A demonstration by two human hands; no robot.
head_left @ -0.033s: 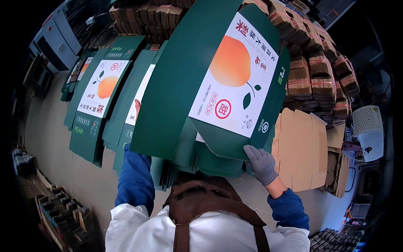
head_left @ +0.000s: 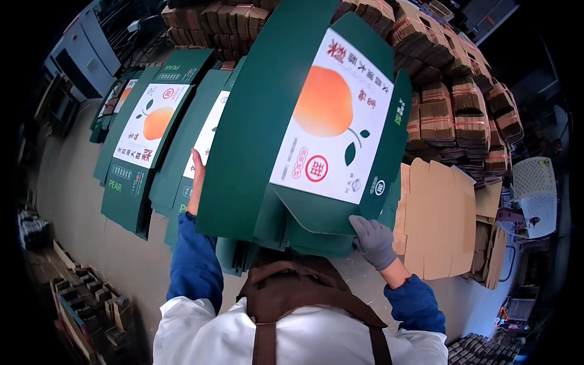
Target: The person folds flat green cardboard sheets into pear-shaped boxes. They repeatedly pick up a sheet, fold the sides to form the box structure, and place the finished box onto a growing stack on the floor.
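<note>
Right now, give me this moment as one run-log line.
left hand: bare, on left edge of green carton | right hand: grey glove, gripping its lower flap | carton: raised, partly folded | flat green cartons: on floor, left

One held green carton [head_left: 304,121], two hands

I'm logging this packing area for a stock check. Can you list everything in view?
Large green flat carton with an orange fruit picture: one, held up in front of the person.
Flat green cartons of the same kind: several, laid overlapping on the floor, left.
Bundled brown cardboard stacks: many, top and right.
Plain brown cardboard sheets: a few, right.
White perforated basket: one, far right.
Grey floor: left.
Left hand: bare, at the carton's left edge.
Right hand: grey glove, gripping the bottom flap.
</note>
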